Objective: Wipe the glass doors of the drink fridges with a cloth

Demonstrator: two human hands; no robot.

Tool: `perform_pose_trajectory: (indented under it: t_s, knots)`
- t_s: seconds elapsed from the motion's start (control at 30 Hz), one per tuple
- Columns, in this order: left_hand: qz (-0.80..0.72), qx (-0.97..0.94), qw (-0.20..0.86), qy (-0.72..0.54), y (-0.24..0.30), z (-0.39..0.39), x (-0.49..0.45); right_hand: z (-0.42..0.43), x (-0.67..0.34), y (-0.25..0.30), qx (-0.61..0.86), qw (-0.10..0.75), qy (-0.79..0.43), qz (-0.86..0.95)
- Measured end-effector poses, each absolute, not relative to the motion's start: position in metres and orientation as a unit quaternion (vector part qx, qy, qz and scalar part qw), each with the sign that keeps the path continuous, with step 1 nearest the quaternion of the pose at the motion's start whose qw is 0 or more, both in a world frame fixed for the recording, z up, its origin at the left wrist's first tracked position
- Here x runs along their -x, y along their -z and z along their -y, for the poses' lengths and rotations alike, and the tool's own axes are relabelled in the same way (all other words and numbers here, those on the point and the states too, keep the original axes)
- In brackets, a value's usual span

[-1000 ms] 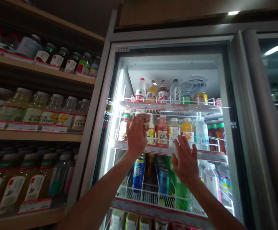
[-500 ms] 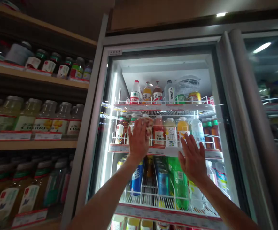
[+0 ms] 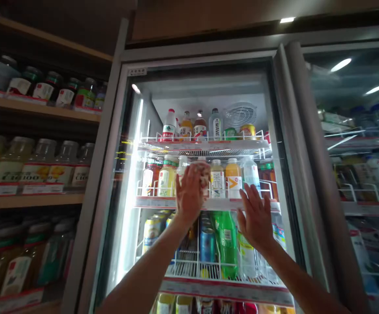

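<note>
My left hand [image 3: 191, 195] presses a light-coloured cloth [image 3: 204, 172] against the glass door [image 3: 196, 87] of a lit drinks fridge, level with the second shelf. Its fingers are closed over the cloth. My right hand [image 3: 255, 217] lies flat on the same glass to the right and a little lower, fingers spread, holding nothing. Behind the glass stand rows of drink bottles [image 3: 233, 177] on white wire shelves, with cans [image 3: 207, 244] and a green bottle [image 3: 227, 242] on the shelf below.
Wooden shelves [image 3: 39, 111] on the left carry rows of bottles [image 3: 35, 161] with red price tags. A second fridge door [image 3: 359, 152] stands to the right, past a grey upright frame [image 3: 313, 165]. A fan grille [image 3: 240, 115] sits at the top back of the fridge.
Both hands have stayed on the glass while the view shifted right; the cloth hand now sits a bit farther right along the second shelf, closer to my right hand.
</note>
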State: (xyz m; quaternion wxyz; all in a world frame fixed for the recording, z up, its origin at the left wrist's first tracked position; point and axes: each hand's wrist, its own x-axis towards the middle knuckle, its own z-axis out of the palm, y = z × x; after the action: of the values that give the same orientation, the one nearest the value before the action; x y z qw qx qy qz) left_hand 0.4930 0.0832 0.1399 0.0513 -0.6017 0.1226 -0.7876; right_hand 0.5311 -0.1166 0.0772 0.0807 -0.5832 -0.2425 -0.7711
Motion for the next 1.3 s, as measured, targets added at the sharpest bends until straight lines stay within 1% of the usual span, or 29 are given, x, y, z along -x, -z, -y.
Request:
perform_pose_trajectory:
  t_s: [0.1,0.17,0.23,0.33,0.4,0.47,0.53,0.6,0.63,0.7,0.83,0.9,0.93,1.03,1.13,1.2,1.3]
  knots:
    - [-0.206,0.621,0.13,0.745,-0.118,-0.045,-0.498,0.119,-0.531,-0.074,0.566,0.103,0.776,0.258]
    - [-0.204,0.629,0.132,0.738,-0.118,-0.055,-0.494,0.121,-0.531,-0.074,0.565,0.113,0.771,0.269]
    - [-0.138,0.638,0.08,0.753,-0.129,-0.086,-0.488,0.123,-0.531,-0.074,0.57,0.122,0.763,0.279]
    - [-0.004,0.616,-0.047,0.786,-0.146,-0.124,-0.48,0.123,-0.53,-0.074,0.57,0.136,0.758,0.287]
    - [0.015,0.61,-0.068,0.789,-0.145,-0.12,-0.48,0.122,-0.529,-0.074,0.569,0.141,0.757,0.29]
    - [-0.044,0.63,-0.014,0.775,-0.132,-0.095,-0.485,0.122,-0.529,-0.074,0.57,0.141,0.756,0.289]
    - [-0.145,0.652,0.081,0.74,-0.116,-0.068,-0.491,0.122,-0.529,-0.074,0.572,0.137,0.756,0.286]
    - [-0.22,0.656,0.145,0.708,-0.109,-0.062,-0.492,0.122,-0.529,-0.074,0.572,0.133,0.758,0.284]
    - [-0.233,0.657,0.154,0.701,-0.109,-0.071,-0.489,0.123,-0.529,-0.074,0.575,0.13,0.756,0.284]
    - [-0.197,0.666,0.116,0.71,-0.119,-0.109,-0.481,0.125,-0.53,-0.074,0.58,0.128,0.754,0.281]
    - [0.024,0.633,-0.087,0.769,-0.138,-0.193,-0.465,0.118,-0.527,-0.076,0.587,0.13,0.756,0.26]
    - [0.049,0.622,-0.11,0.774,-0.133,-0.2,-0.466,0.102,-0.518,-0.077,0.585,0.137,0.757,0.257]
    - [0.026,0.63,-0.093,0.771,-0.127,-0.193,-0.468,0.089,-0.513,-0.077,0.584,0.142,0.752,0.27]
    - [-0.112,0.661,0.006,0.742,-0.107,-0.152,-0.477,0.04,-0.494,-0.077,0.567,0.152,0.72,0.369]
    - [-0.161,0.676,-0.003,0.719,-0.099,-0.131,-0.479,-0.009,-0.483,-0.076,0.551,0.175,0.68,0.451]
    - [-0.193,0.685,-0.006,0.703,-0.099,-0.143,-0.474,-0.034,-0.479,-0.079,0.567,0.196,0.677,0.426]
    - [-0.225,0.68,0.041,0.697,-0.095,-0.186,-0.463,-0.061,-0.476,-0.088,0.609,0.196,0.7,0.317]
